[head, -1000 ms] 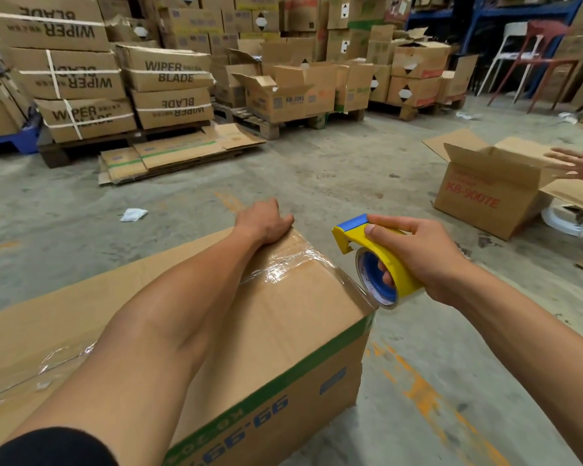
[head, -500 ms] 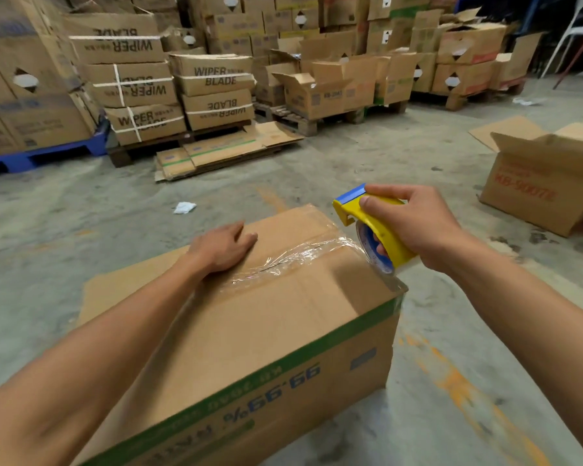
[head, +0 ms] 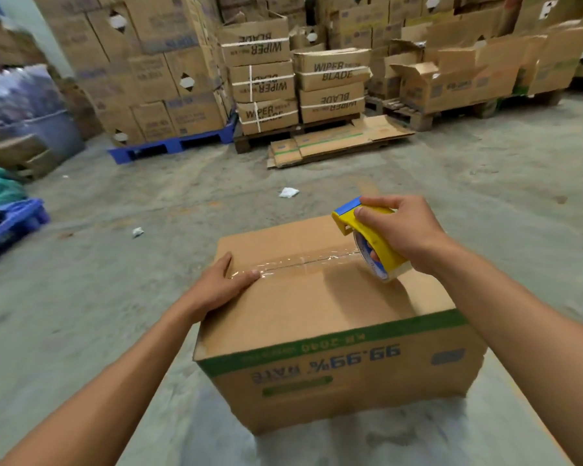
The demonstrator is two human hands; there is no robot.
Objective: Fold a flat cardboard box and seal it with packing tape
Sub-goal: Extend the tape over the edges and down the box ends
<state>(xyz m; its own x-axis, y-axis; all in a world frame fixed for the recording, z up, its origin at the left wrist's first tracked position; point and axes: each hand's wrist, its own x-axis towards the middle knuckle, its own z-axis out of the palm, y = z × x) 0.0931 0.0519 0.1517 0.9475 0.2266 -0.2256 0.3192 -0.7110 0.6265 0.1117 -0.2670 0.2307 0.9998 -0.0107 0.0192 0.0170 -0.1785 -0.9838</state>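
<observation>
A brown cardboard box [head: 337,311] with a green stripe and upside-down blue print stands on the concrete floor in front of me, its top flaps closed. My left hand [head: 221,285] lies flat on the top near the left edge, fingers pressing the end of a clear tape strip [head: 303,262] that runs along the centre seam. My right hand [head: 401,235] grips a yellow and blue tape dispenser [head: 372,243] on the right part of the top, its roll touching the cardboard at the strip's other end.
Stacks of "WIPER BLADE" cartons [head: 266,82] on pallets fill the back. Flattened boxes [head: 337,141] lie on the floor beyond my box. A blue pallet [head: 172,148] sits left of them, another blue crate [head: 7,223] at far left. Paper scraps [head: 288,192] litter the floor.
The view has swung left and the box now faces me squarely. My left hand slid back to the left edge of the top, and the dispenser drew the tape rightward along the seam.
</observation>
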